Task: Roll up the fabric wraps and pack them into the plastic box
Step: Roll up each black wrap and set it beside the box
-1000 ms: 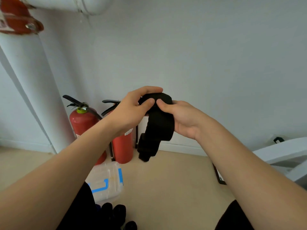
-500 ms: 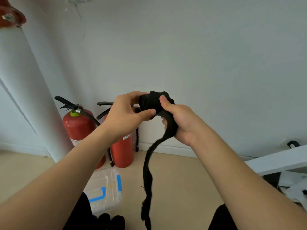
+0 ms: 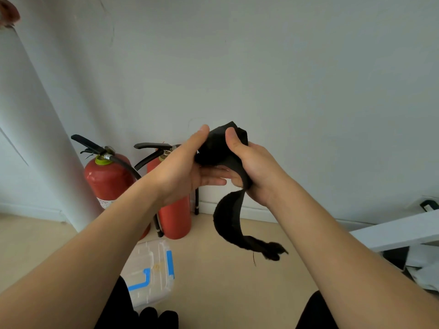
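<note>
Room: pale grey wall (image 3: 285, 67) meeting a beige floor (image 3: 225, 286); white round column (image 3: 35, 150) at the left. Against the wall's foot, two red fire extinguishers side by side: left extinguisher (image 3: 108, 179) with a green collar and black hose, right extinguisher (image 3: 175, 217) partly behind the left forearm. On the floor just in front of them, one clear plastic box (image 3: 152, 274) with blue latches. White bench-like furniture (image 3: 399, 231) at the right edge. Dark rounded shapes (image 3: 158, 317) at the bottom edge; kind not clear. Item: one black fabric wrap (image 3: 221, 148), held in the air before the wall, bunched at the top, loose tail hanging below and curling rightward. Right hand (image 3: 256, 167): fingers curled round the strip, thumb pressed on the bunch. Left hand (image 3: 183, 172): fingers straight beneath the bunch, thumb upright against its side.
</note>
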### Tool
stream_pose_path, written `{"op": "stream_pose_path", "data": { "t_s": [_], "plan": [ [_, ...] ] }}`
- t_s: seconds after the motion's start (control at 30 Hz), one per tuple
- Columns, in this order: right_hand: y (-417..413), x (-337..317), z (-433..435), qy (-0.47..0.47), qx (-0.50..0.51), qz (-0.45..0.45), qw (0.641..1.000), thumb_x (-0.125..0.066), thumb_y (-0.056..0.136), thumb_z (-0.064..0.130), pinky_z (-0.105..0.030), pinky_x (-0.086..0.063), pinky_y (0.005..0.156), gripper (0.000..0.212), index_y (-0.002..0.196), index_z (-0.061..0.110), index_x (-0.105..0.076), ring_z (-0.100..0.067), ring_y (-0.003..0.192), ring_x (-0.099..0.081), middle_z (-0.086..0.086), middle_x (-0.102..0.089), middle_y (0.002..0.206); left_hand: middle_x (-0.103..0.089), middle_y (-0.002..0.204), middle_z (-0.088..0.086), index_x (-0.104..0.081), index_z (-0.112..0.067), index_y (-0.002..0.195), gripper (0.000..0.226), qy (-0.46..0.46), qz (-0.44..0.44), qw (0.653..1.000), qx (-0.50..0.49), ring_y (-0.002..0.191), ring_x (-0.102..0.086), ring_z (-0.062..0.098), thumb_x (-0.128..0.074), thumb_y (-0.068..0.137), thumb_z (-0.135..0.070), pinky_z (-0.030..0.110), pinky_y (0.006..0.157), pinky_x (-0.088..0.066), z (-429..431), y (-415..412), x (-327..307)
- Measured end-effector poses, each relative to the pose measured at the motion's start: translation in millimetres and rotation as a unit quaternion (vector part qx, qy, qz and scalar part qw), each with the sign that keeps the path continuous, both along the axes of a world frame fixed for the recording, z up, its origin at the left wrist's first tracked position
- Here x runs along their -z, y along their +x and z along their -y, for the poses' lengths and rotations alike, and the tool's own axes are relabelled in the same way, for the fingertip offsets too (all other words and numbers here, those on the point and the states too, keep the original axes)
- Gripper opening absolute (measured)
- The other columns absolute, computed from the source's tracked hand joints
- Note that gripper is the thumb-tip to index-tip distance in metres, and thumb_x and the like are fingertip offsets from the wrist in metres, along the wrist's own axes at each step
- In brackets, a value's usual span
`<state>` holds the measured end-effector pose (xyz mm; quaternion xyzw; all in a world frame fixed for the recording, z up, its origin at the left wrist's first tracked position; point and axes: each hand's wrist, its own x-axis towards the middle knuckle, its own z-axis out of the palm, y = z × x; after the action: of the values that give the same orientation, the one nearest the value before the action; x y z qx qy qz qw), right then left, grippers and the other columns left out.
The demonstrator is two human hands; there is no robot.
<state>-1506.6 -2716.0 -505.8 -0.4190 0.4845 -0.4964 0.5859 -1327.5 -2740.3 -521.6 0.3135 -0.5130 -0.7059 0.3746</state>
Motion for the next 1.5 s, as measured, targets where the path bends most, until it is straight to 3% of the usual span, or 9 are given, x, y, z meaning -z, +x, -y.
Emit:
{"op": "stream_pose_path", "data": {
  "t_s": [0.17, 0.27, 0.43, 0.53, 0.77, 1.1, 1.23, 1.4, 1.5],
  "plan": [
    [-12.8, 8.0, 5.1, -0.040, 0.016, -0.198, 0.979, -0.066, 0.101, 0.064, -0.028, -0.062, 0.083, 0.046, 0.113, 0.021, -0.080, -0.011, 0.093, -0.080, 0.005, -0.084, 0.101, -0.077, 0.128, 0.014, -0.065, -0.013, 0.139, 0.034, -0.061, 0.033, 0.995, -0.070, 0.119, -0.076, 0.033, -0.048, 0.116, -0.032, 0.050, 0.099, -0.063, 0.5, -3.8, 7.4],
    [-14.8, 14.0, 3.8, -0.026, 0.012, -0.271, 0.962, -0.064, 0.102, 0.064, -0.025, -0.058, 0.075, 0.051, 0.107, 0.016, -0.077, -0.015, 0.091, -0.078, 0.000, -0.081, 0.098, -0.080, 0.120, 0.012, -0.068, -0.012, 0.134, 0.026, -0.102, 0.074, 0.985, -0.121, 0.114, -0.078, 0.027, -0.052, 0.115, -0.022, 0.045, 0.092, -0.066, -2.8, -7.2, 9.6],
    [-16.7, 13.7, 2.8, 0.068, -0.028, -0.134, 0.988, -0.068, 0.101, 0.060, -0.040, -0.063, 0.096, 0.055, 0.119, 0.009, -0.078, -0.026, 0.107, -0.080, -0.011, -0.083, 0.113, -0.074, 0.108, -0.007, -0.072, -0.021, 0.130, 0.024, -0.303, 0.253, 0.898, -0.193, 0.106, -0.070, 0.008, -0.064, 0.108, -0.018, 0.028, 0.090, -0.063, -7.0, -8.9, 6.3],
    [-16.3, 10.3, -0.9, 0.093, -0.055, -0.026, 0.994, -0.065, 0.102, 0.061, -0.037, -0.062, 0.084, 0.059, 0.132, 0.012, -0.076, -0.026, 0.109, -0.079, -0.013, -0.079, 0.124, -0.064, 0.117, -0.008, -0.072, -0.033, 0.132, 0.037, -0.374, 0.321, 0.853, -0.173, 0.119, -0.057, 0.007, -0.076, 0.098, -0.017, 0.016, 0.099, -0.046, -12.6, -10.6, 6.1],
    [-19.6, 5.5, -4.6, 0.022, -0.088, -0.014, 0.996, -0.063, 0.109, 0.045, -0.039, -0.062, 0.095, 0.046, 0.138, 0.010, -0.070, -0.030, 0.119, -0.077, -0.014, -0.078, 0.129, -0.076, 0.129, 0.011, -0.068, -0.014, 0.137, 0.036, -0.061, -0.001, 0.997, -0.045, 0.119, -0.075, 0.026, -0.066, 0.106, -0.032, 0.036, 0.093, -0.064, -17.9, -2.9, -3.3],
    [-10.3, 7.7, -2.9, 0.063, -0.040, -0.203, 0.976, -0.065, 0.096, 0.068, -0.042, -0.064, 0.094, 0.056, 0.124, 0.020, -0.076, -0.022, 0.100, -0.082, -0.002, -0.084, 0.108, -0.073, 0.118, -0.002, -0.062, -0.026, 0.131, 0.025, -0.282, 0.217, 0.924, -0.140, 0.108, -0.074, 0.012, -0.064, 0.108, -0.016, 0.032, 0.085, -0.066, -17.7, -7.2, 6.3],
    [-12.1, 7.8, -1.7, 0.047, -0.013, -0.158, 0.986, -0.076, 0.082, 0.028, -0.046, -0.062, 0.096, 0.067, 0.147, 0.019, -0.057, -0.030, 0.111, -0.078, -0.012, -0.076, 0.127, -0.073, 0.111, -0.007, -0.065, -0.026, 0.119, 0.024, -0.283, 0.241, 0.913, -0.169, 0.104, -0.072, 0.011, -0.069, 0.103, -0.009, 0.035, 0.092, -0.063, -13.0, -7.1, 7.1],
    [-18.5, 10.9, -0.7, 0.031, 0.017, -0.101, 0.994, -0.070, 0.091, -0.004, -0.049, -0.061, 0.105, 0.074, 0.155, 0.028, -0.054, -0.032, 0.116, -0.075, -0.012, -0.074, 0.130, -0.067, 0.079, -0.021, -0.068, -0.019, 0.116, 0.039, -0.257, 0.191, 0.941, -0.111, 0.068, -0.061, 0.000, -0.059, 0.082, 0.000, 0.014, 0.063, -0.049, -11.5, 1.1, 0.0],
    [-19.7, 15.1, -0.5, 0.029, 0.005, -0.085, 0.996, -0.067, 0.090, -0.008, -0.050, -0.062, 0.102, 0.064, 0.145, 0.025, -0.062, -0.032, 0.112, -0.078, -0.013, -0.079, 0.122, -0.062, 0.116, -0.005, -0.068, -0.027, 0.118, 0.054, -0.328, 0.252, 0.907, -0.082, 0.094, -0.065, 0.010, -0.068, 0.072, 0.001, 0.026, 0.077, -0.054, -13.8, 5.1, 0.4]
  ]
}}
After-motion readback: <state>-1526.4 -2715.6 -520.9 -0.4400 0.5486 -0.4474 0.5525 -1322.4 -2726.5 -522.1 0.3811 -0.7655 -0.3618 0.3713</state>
